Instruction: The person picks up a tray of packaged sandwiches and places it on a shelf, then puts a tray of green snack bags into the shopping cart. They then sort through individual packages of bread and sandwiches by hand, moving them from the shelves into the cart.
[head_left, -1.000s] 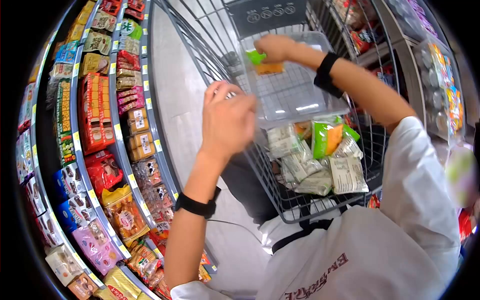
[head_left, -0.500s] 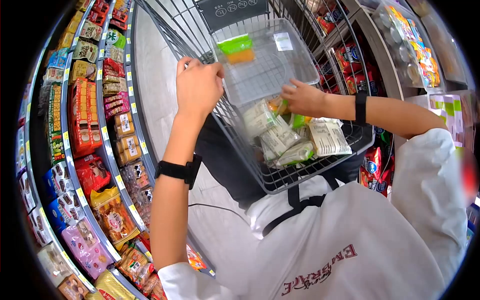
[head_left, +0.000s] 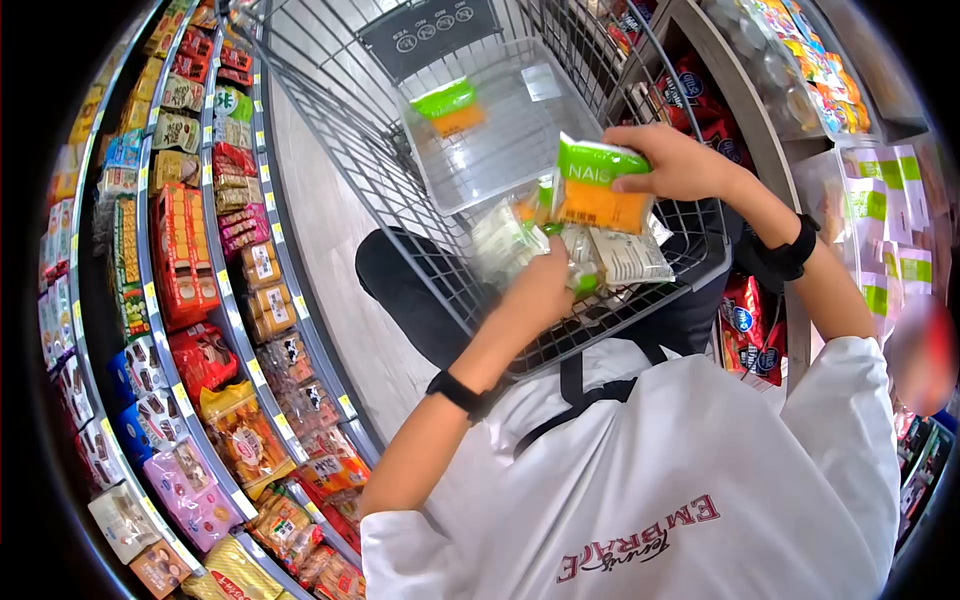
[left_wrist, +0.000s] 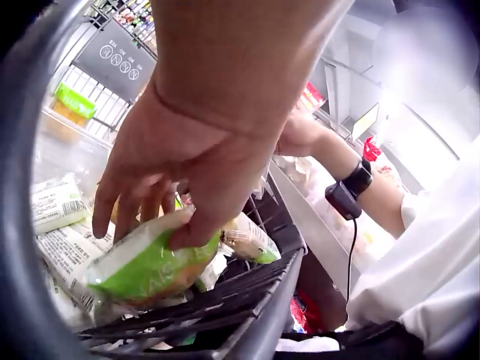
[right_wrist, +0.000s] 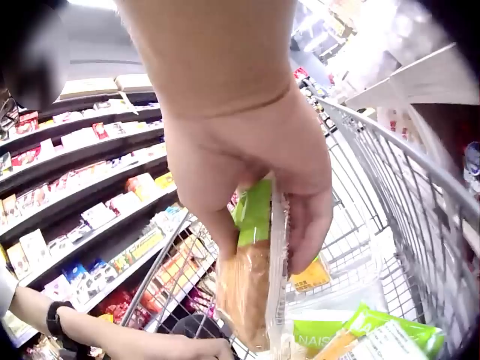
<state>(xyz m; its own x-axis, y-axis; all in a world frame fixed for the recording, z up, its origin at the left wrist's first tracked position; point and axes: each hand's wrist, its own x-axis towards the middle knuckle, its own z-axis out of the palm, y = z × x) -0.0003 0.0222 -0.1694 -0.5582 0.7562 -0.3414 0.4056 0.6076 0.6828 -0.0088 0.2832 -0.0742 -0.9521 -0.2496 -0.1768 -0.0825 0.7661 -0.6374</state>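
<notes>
My right hand [head_left: 680, 165] pinches a green-and-orange snack packet [head_left: 603, 195] by its side, thumb on the front, raised over the cart's pile. In the right wrist view, tan food shows through the clear wrap of that packet [right_wrist: 251, 285]. My left hand [head_left: 540, 285] is down in the pile. In the left wrist view its thumb lies on a second green snack packet [left_wrist: 154, 262], with the fingers on the far side. Several similar packets [head_left: 505, 240] lie around it, some showing white printed backs. A single green-and-orange packet [head_left: 447, 107] rests in a clear plastic bin [head_left: 500, 150].
The bin sits inside a grey wire shopping cart [head_left: 330, 130], close before my body. Snack shelves [head_left: 225, 270] run along the left. Wooden shelving [head_left: 745, 100] with red bags and clear tubs stands close on the right.
The right hand let go of a packet in the bin, came back to the pile and lifted another one. My left hand moved from the cart's left side down into the pile.
</notes>
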